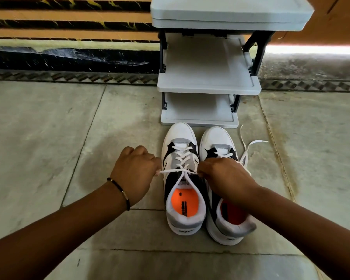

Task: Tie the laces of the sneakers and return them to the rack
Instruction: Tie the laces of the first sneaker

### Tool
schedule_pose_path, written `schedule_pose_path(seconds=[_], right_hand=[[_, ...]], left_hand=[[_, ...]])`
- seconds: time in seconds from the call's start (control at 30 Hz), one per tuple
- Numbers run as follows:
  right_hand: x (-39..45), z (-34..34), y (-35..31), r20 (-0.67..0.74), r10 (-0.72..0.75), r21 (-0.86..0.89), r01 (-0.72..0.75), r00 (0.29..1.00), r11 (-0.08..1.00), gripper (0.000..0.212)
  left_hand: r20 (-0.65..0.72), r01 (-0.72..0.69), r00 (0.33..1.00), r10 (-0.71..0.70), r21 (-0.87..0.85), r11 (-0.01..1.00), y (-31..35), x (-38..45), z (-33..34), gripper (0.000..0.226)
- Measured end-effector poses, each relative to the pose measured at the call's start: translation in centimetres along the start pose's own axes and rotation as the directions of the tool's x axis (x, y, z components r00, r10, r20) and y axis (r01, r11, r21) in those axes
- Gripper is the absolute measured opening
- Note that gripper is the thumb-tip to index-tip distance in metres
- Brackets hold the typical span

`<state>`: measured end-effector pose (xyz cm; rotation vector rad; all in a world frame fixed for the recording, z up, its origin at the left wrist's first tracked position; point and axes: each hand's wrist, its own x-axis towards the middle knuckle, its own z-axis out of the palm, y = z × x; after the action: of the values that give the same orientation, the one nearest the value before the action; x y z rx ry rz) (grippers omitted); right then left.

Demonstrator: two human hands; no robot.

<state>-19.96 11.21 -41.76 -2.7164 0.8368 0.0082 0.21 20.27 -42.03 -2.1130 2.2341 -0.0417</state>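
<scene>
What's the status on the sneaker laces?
Left hand and right hand each pinch a lace end of the left sneaker, pulled taut sideways. Right sneaker laces loose on the floor. Rack shelves bare, nothing blocking.

We see two sneakers [183,178], white with black panels, grey tongues and heels, white laces [178,171] and bright orange insoles [181,202]. The rack [208,83] is pale grey on black posts. The floor [49,128] is mottled grey-green stone. The wall [69,17] runs in orange and black stripes flecked yellow. A black beaded bracelet [120,190] shows.
</scene>
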Motion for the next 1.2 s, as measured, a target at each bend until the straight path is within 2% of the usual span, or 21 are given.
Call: schedule_pose_path(seconds=[0.23,0.47,0.7,0.77,0.83,0.9,0.93,1.0,1.03,1.07,1.13,1.2], right_hand=[[0.4,0.0,-0.1,0.001,-0.011,0.006,0.011,1.0,1.0,0.012],[0.5,-0.1,-0.5,0.002,0.02,0.023,-0.02,1.0,1.0,0.017],[0.3,0.3,-0.2,0.005,0.01,0.062,-0.01,1.0,0.998,0.014],[0.3,0.5,-0.1,0.002,0.005,0.084,-0.005,1.0,0.996,0.015],[0.6,0.4,0.1,0.029,0.048,0.18,-0.052,0.998,0.982,0.014],[0.8,-0.1,0.6,0.089,0.164,0.422,-0.186,0.983,0.888,0.022],[0.8,-0.4,0.7,0.137,0.213,0.569,-0.253,0.967,0.783,0.024],[0.6,-1.0,0.6,0.222,0.231,0.794,-0.314,0.947,0.521,0.025],[0.6,-1.2,0.3,0.243,0.224,0.866,-0.315,0.944,0.388,0.028],[0.6,-1.2,-0.1,0.251,0.217,0.913,-0.305,0.943,0.27,0.029],[1.1,-1.1,-0.9,0.247,0.223,0.958,-0.273,0.943,0.092,0.026],[1.9,-0.9,-1.4,0.265,0.246,0.964,-0.258,0.932,-0.064,0.022]], left_hand=[[-0.121,0.029,0.992,-0.026,0.02,0.999,-0.6,1.0,-1.1,0.025],[-0.031,0.03,0.999,-0.029,0.051,0.998,-0.6,0.5,-0.8,0.027],[-0.023,-0.01,1.0,0.01,0.022,1.0,-0.4,0.3,-0.2,0.03],[-0.01,0.011,1.0,-0.011,-0.017,1.0,-0.6,0.2,-0.3,0.024],[0.037,0.089,0.996,-0.082,-0.236,0.968,-1.0,-0.1,-0.3,0.007],[0.18,0.233,0.971,-0.159,-0.541,0.808,-0.9,-0.4,-0.5,0.016],[0.231,0.288,0.957,-0.178,-0.666,0.688,-0.7,-0.4,-0.5,0.02],[0.287,0.351,0.933,-0.215,-0.855,0.382,-0.1,-0.2,-0.6,0.028],[0.307,0.359,0.921,-0.239,-0.906,0.222,0.4,0.0,-0.7,0.03],[0.316,0.354,0.911,-0.265,-0.928,0.112,0.9,0.3,-0.8,0.031],[0.312,0.303,0.902,-0.3,-0.95,-0.076,2.1,1.0,-1.3,0.034],[0.333,0.235,0.893,-0.303,-0.919,-0.318,3.1,1.6,-2.0,0.036]])
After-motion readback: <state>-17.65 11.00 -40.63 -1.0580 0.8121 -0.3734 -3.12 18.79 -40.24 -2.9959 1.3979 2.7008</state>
